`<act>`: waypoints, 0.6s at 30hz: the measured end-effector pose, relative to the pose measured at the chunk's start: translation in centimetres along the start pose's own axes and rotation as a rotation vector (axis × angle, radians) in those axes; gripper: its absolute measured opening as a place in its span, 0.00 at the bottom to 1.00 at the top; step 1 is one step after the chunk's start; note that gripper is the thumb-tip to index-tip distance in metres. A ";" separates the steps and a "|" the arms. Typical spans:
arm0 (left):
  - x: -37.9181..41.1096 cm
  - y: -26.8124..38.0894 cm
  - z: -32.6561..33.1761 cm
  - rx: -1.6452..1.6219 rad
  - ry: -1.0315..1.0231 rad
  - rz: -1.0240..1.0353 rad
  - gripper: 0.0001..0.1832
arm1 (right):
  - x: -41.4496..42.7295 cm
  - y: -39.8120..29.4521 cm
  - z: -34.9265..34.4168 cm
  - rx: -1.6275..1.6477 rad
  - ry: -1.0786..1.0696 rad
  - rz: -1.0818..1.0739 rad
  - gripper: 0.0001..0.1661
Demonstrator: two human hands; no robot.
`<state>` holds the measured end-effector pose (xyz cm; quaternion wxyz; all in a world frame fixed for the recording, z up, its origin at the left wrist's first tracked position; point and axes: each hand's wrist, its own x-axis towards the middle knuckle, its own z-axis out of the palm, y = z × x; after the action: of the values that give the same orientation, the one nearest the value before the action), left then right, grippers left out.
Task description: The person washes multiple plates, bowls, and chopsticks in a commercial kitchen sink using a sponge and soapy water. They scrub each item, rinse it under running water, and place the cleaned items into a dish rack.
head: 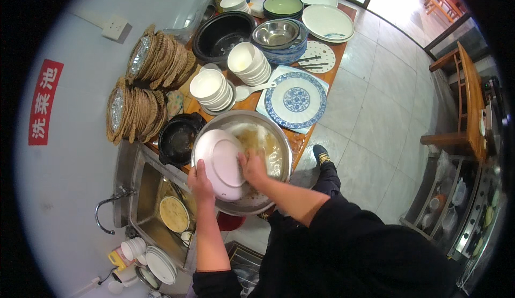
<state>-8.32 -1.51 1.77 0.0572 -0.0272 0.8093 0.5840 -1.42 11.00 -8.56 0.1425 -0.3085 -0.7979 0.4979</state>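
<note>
A white oval plate is tilted over a large steel basin, its foot ring turned towards me. My left hand grips the plate's near left edge, thumb laid on the underside. At the opposite edge is my right hand, blurred, its thumb against the plate. Its other fingers are partly hidden, so I cannot tell whether it grips anything. Cloudy brownish water with bits in it fills part of the basin. A black pot stands just left of the basin.
White bowl stacks, a white spoon and a blue-patterned plate crowd the wooden table. Woven holders line the wall. The sink, lower left, holds a yellowish round dish. A red container sits beneath the basin.
</note>
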 end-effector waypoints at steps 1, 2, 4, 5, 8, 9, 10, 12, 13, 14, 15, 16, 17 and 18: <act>0.1 -0.2 -0.4 0.030 -0.009 0.013 0.20 | 1.5 0.5 -0.5 -0.044 0.019 -0.034 0.15; 0.0 -0.6 -1.0 0.063 -0.013 0.022 0.20 | 2.6 0.8 -1.1 -0.184 0.020 -0.189 0.16; -0.1 -0.9 -1.6 0.155 0.018 -0.019 0.19 | 4.1 1.2 -2.3 -0.468 0.029 -0.501 0.19; -0.2 -1.0 -1.9 0.201 0.035 -0.040 0.18 | 3.8 1.4 -2.5 -0.581 -0.047 -0.519 0.21; -0.5 -1.6 -1.4 0.011 0.043 -0.007 0.20 | 3.9 4.0 -1.8 -0.700 -0.240 -0.395 0.24; -0.3 -1.3 -0.6 -0.022 0.023 -0.006 0.20 | 4.5 6.6 -0.4 -0.578 -0.270 -0.224 0.23; -0.4 -1.6 -0.5 -0.049 0.020 -0.017 0.20 | 4.4 6.9 0.0 -0.459 -0.315 -0.104 0.22; -0.5 -2.0 -1.0 -0.143 0.000 -0.053 0.21 | 4.0 5.4 -0.1 -0.237 -0.382 0.089 0.21; -0.6 -2.0 -1.2 -0.214 -0.017 -0.075 0.23 | 3.8 3.5 -1.1 -0.135 -0.418 0.160 0.20; -0.7 -1.8 -1.3 -0.284 -0.040 -0.096 0.26 | 3.5 1.9 -2.0 -0.017 -0.434 0.231 0.19; -0.7 -1.8 -1.3 -0.308 -0.048 -0.106 0.29 | 3.1 0.4 -2.7 0.102 -0.447 0.303 0.19; -0.6 -1.7 -1.1 -0.332 -0.063 -0.112 0.31 | 2.7 -0.7 -3.3 0.223 -0.451 0.375 0.19; -0.5 -1.5 -0.9 -0.356 -0.078 -0.120 0.33 | 2.5 -1.7 -3.0 0.334 -0.403 0.299 0.17; -0.7 -0.8 -0.4 -0.360 -0.127 -0.152 0.33 | 2.1 -2.7 -2.3 0.446 -0.347 0.229 0.16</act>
<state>-7.53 -2.17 1.19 0.1463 -0.0614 0.6822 0.7138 -2.71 13.14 -5.27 0.0110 -0.2680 -0.6414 0.7188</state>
